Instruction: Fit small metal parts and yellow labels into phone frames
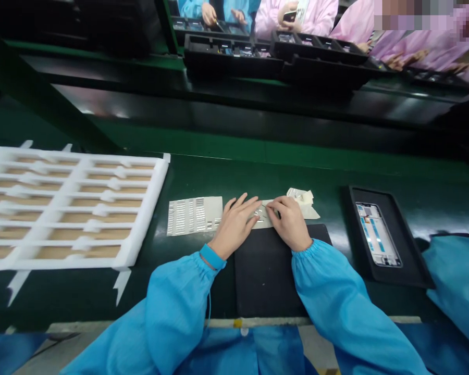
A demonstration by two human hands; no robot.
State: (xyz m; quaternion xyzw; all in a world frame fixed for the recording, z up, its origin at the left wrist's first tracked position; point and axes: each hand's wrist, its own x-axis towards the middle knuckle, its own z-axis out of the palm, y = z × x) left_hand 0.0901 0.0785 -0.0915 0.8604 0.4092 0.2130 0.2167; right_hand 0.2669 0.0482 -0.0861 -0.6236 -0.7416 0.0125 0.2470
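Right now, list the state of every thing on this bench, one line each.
Left hand: fingers flat on paper strip
Right hand: fingertips on the paper strip
Backing sheet: flat, metal pieces in rows
Crumpled paper: bunched beyond right hand
Phone frame: lying in black tray
White foam tray: flat on bench

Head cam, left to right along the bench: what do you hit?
white foam tray → sheet of small metal strips → left hand → right hand → black tray holding a phone frame
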